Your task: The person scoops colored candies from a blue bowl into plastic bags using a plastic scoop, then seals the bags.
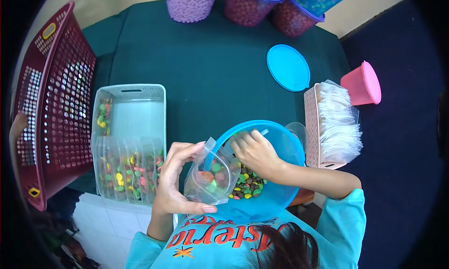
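My left hand [175,182] is closed round the side of a clear plastic pouch [196,185], which has a few coloured candies inside. The pouch is tilted at the left rim of a blue tub [290,161]. Over the tub, my right hand [255,152] has its fingers curled; a pale handle-like piece sticks out beside them, and the rest of what they grip is hidden. Green, yellow, pink and brown candies [248,187] lie in the tub below. To the left, a white basket [161,100] holds a row of filled pouches [126,170].
A maroon basket [68,100] stands at far left. Right of the tub, a pink basket [312,124] holds empty pouches [339,124], beside a pink container [358,84]. A blue lid [288,68] lies behind. Candy tubs [191,4] line the back edge.
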A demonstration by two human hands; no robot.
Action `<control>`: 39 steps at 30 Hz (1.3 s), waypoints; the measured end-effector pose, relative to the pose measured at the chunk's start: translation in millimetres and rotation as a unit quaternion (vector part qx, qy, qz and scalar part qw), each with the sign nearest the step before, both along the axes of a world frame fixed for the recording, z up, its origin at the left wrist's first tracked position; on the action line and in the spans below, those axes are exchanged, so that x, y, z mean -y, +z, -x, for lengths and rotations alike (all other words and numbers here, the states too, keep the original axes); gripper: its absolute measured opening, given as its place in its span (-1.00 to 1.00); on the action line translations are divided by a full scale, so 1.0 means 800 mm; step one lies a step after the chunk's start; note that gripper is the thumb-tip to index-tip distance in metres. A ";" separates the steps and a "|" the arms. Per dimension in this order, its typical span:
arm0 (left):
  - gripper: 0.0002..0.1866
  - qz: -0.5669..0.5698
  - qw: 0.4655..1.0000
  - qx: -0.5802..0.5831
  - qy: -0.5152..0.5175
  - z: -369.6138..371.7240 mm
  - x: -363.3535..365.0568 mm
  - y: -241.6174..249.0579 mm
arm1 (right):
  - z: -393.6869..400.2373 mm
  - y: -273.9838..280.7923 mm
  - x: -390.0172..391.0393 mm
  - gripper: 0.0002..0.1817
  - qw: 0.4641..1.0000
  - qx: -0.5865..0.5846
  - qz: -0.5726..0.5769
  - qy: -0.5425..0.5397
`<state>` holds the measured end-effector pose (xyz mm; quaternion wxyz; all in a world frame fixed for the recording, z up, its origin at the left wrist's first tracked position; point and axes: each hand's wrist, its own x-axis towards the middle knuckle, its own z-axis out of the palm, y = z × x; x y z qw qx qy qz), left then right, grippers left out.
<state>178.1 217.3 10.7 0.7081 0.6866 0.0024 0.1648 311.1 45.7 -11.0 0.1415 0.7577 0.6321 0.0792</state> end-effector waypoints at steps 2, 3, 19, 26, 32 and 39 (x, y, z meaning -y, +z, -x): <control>-0.01 0.006 1.000 -0.001 0.009 0.001 0.003 0.002 | -0.008 -0.006 -0.002 -0.72 1.000 -0.017 0.009 0.006; -0.01 0.005 1.000 -0.003 0.017 0.004 0.006 0.003 | -0.009 -0.007 -0.003 -0.72 0.999 -0.034 0.012 0.001; 0.11 0.026 0.988 -0.053 0.141 0.034 0.081 0.011 | -0.014 0.028 -0.005 -0.84 0.955 -0.081 0.282 -0.031; 0.08 0.036 0.981 -0.057 0.180 0.040 0.100 0.005 | -0.023 0.032 0.007 -0.76 0.938 -0.167 0.305 -0.006; 0.08 0.060 0.980 -0.054 0.182 0.052 0.105 0.009 | -0.024 0.033 0.007 -0.72 0.872 -0.293 0.384 0.085; 0.03 0.043 0.975 -0.024 0.216 0.064 0.104 0.015 | -0.033 0.049 0.021 -0.64 0.889 -0.364 0.266 0.078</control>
